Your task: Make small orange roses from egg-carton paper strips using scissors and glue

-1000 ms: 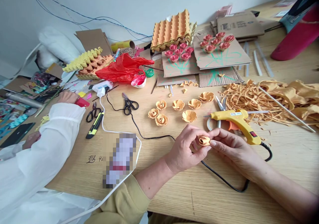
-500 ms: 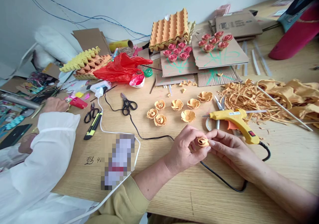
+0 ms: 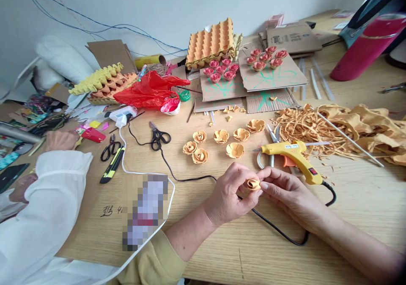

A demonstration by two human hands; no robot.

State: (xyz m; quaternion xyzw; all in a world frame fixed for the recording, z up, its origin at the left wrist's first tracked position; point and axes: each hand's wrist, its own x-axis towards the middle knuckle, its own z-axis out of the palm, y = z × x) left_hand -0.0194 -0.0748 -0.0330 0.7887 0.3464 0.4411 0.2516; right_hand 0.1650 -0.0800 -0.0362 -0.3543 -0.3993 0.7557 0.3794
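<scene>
Between my two hands is a small rolled orange rosebud (image 3: 253, 184) of egg-carton pulp. My left hand (image 3: 231, 192) pinches it from the left with thumb and fingers. From the right, the thumb and fingertips of my right hand (image 3: 282, 192) close on its edge. Just beyond, several orange pulp flowers (image 3: 235, 150) sit on the wooden table (image 3: 209, 251), some with curled centres and some as open cups. A yellow glue gun (image 3: 292, 150) lies behind my right hand, its black cord running under both hands.
Orange pulp scraps (image 3: 349, 126) pile up at the right. Pink flowers (image 3: 222, 69) stand on cardboard sheets (image 3: 275, 80) at the back. Black scissors (image 3: 160, 137) and a yellow-black cutter (image 3: 112, 165) lie left. A co-worker's white sleeve (image 3: 63, 187) reaches in at far left. A pink bottle (image 3: 364, 50) stands right.
The view has shifted slightly, so most things sit a little further left and lower. Both hands keep their hold on the rosebud, which shows slightly more of its spiral top.
</scene>
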